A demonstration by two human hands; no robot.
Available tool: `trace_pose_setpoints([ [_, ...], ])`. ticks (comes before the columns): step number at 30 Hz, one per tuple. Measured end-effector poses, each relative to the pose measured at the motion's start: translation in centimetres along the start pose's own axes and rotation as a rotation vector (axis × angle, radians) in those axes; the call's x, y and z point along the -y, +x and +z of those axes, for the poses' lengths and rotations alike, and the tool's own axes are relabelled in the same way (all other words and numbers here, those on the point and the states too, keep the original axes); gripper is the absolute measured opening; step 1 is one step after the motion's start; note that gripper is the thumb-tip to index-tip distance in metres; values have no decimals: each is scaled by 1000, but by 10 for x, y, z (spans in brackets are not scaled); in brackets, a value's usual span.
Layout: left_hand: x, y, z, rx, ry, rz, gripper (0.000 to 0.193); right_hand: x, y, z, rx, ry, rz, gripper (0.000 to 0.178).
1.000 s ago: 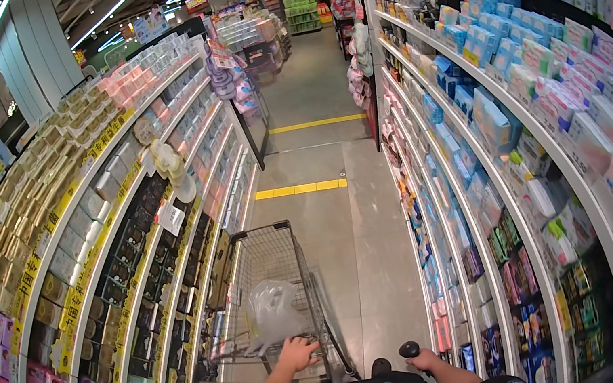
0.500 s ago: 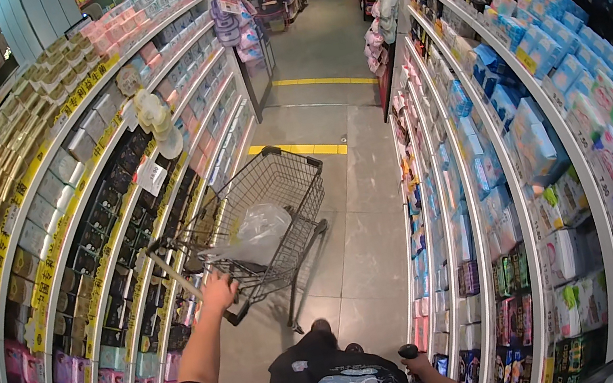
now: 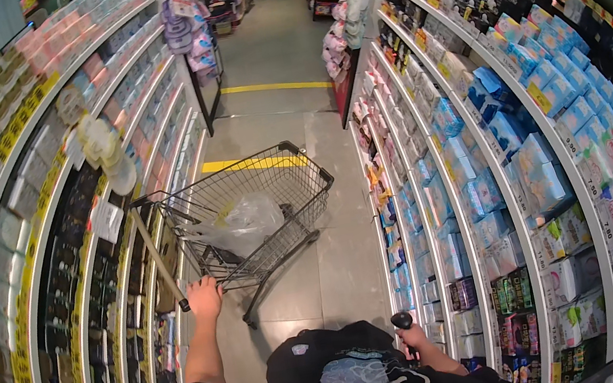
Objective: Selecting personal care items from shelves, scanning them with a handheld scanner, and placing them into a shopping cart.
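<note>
A dark wire shopping cart point(image 3: 285, 187) stands slantwise across the aisle in front of me. Its pale push bar point(image 3: 157, 255) lies along the left shelves. My left hand point(image 3: 205, 298) is closed on the near corner of the cart, by the end of that bar. In the basket lies a clear plastic bag point(image 3: 246, 222); its contents are hard to make out. Low on the right, my right hand point(image 3: 414, 335) is wrapped round a black stick-like handle with a rounded top point(image 3: 401, 320). The lower part of that handle is hidden.
Shelves of boxed goods point(image 3: 64, 164) line the left, with a hanging flower-shaped display point(image 3: 102, 145) jutting out. Packs in blue and pink wrapping point(image 3: 551, 91) fill the right shelves. Grey tiled floor point(image 3: 344, 267) with yellow strips point(image 3: 276, 87) runs ahead, past hanging plush items point(image 3: 338, 42).
The cart has swung further crosswise, my left hand staying on its corner. My right hand and the black handle have risen further into view. The view has shifted to the right.
</note>
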State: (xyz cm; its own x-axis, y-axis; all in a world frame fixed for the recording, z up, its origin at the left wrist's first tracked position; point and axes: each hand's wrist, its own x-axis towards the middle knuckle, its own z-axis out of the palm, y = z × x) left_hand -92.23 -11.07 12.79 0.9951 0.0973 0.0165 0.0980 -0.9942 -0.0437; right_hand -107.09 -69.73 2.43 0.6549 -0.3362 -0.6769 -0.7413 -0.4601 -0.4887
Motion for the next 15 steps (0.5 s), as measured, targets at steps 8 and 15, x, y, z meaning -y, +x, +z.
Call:
trace_pose_setpoints([
  [8, -3, 79, 15, -202, -16, -283, 48, 86, 11, 23, -44, -65, -102, 33],
  [15, -6, 163, 27, -39, -120, -206, 52, 113, 59, 40, 146, -92, 206, 38],
])
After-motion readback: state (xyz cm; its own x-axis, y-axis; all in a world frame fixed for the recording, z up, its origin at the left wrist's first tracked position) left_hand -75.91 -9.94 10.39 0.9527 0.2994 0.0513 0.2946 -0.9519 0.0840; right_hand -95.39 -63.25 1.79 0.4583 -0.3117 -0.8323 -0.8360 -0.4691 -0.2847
